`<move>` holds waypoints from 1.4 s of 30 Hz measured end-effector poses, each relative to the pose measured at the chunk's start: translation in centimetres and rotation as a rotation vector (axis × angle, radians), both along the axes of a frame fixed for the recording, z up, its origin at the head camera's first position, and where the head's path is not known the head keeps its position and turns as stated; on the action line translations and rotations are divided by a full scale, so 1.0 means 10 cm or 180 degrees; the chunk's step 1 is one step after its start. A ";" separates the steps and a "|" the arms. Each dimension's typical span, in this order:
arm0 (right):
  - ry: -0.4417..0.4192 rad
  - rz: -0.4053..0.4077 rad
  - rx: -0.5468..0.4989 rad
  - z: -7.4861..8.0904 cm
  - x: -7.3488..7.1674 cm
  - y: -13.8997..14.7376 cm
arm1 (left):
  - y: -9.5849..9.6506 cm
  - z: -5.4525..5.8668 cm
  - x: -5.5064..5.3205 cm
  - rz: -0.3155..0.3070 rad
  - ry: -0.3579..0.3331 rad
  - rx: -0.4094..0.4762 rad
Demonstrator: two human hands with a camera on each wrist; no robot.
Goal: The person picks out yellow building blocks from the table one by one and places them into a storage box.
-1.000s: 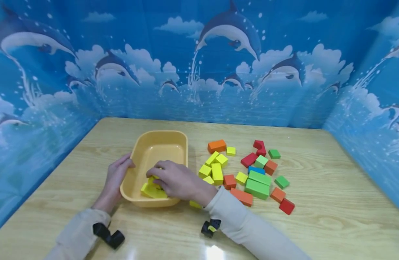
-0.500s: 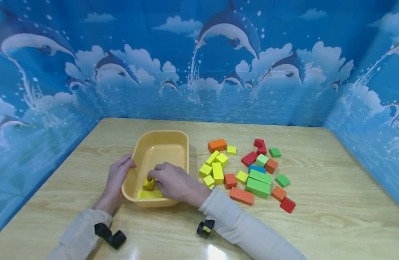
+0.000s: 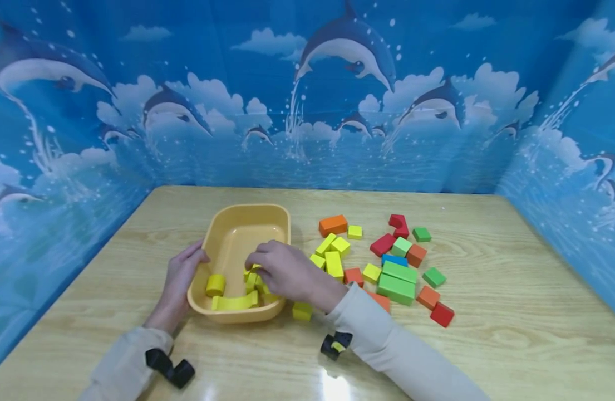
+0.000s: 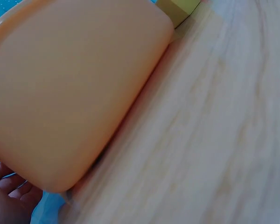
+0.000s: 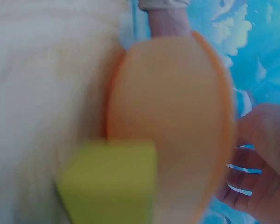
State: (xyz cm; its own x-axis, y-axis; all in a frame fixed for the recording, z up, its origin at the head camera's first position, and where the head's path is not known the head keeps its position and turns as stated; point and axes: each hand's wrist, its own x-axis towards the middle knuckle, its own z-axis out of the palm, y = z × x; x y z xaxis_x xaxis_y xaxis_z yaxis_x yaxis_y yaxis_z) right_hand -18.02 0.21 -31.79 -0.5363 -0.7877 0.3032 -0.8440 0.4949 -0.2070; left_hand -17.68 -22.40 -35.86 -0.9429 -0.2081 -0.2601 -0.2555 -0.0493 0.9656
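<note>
A tan plastic tub [image 3: 247, 239] stands on the left of the table. My left hand [image 3: 179, 278] holds its left side, thumb at the rim and fingers along the outer wall. Inside the near end lie a yellow cylinder block [image 3: 215, 285], a yellow arch block [image 3: 235, 302] and smaller yellow blocks [image 3: 251, 283]. Over the tub's right side is my right hand [image 3: 289, 273], its fingers loosely bent above those smaller blocks and partly hiding them. In the right wrist view, gaps show between the fingers [image 5: 245, 179]. Outside the tub, a yellow block [image 3: 302, 311] sits near its right wall.
Right of the tub lie scattered blocks: several yellow ones [image 3: 334, 264], two long green ones [image 3: 397, 287], a blue one [image 3: 394, 259], an orange one [image 3: 333, 225], red ones [image 3: 442, 314] and small green ones [image 3: 434, 277]. A blue dolphin-print curtain [image 3: 307, 161] surrounds the table's back and sides.
My right hand has shifted right inside the tub. The yellow cylinder, arch and smaller blocks it partly covered before now show more fully. The left hand stays at the tub's left side.
</note>
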 end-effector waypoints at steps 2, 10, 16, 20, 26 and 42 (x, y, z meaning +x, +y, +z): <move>-0.0024 -0.0074 -0.0126 0.05 -0.03 0.17 | 0.01 0.00 0.00 0.0013 0.0002 -0.0019; -0.0377 -0.0655 -0.0061 0.10 -0.11 0.79 | 0.00 -0.01 0.00 -0.0029 -0.0036 -0.0062; -0.0950 -0.0504 0.0578 0.07 -0.06 0.81 | -0.01 0.00 -0.01 -0.0029 -0.0019 0.0058; -0.1037 -0.0367 0.0834 0.06 0.03 0.76 | 0.00 -0.01 -0.02 -0.0024 -0.0019 0.0092; -0.1411 -0.0222 0.1211 0.06 0.23 0.66 | 0.00 -0.01 -0.01 -0.0023 -0.0032 0.0032; -0.1123 0.0142 0.1081 0.19 0.30 0.63 | 0.01 0.00 -0.01 -0.0017 -0.0052 0.0066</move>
